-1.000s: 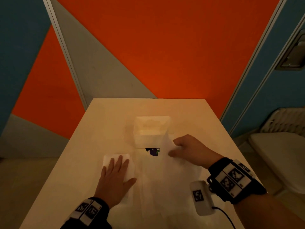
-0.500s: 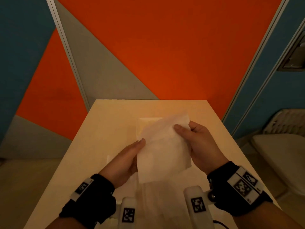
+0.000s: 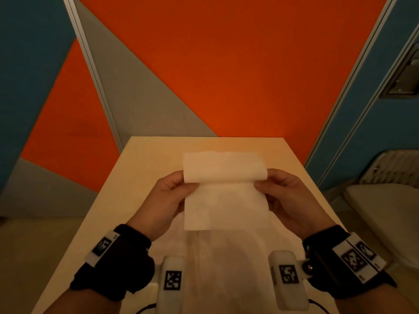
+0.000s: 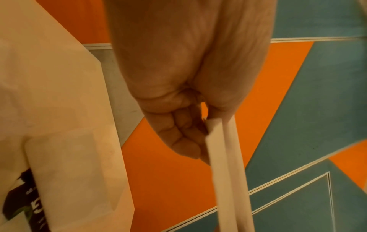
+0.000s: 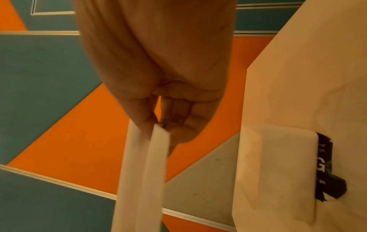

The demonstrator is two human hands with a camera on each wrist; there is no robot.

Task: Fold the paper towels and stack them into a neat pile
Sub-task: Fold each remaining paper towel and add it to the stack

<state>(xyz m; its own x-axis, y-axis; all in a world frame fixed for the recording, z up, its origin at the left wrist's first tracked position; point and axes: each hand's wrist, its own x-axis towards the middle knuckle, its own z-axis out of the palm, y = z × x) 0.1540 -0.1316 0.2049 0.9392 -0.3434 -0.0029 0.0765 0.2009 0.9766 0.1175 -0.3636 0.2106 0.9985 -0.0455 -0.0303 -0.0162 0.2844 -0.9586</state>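
Towel now raised, both hands' fingers pinching edges.

Below me, the pale worktop carries a white pack of towels lying flat by its far end, a dark printed label peeking out beside it, and loose sheets spread nearer me.

You can't see the stack of towels whole under the held paper towel; the dark label's print is too blurred to read.
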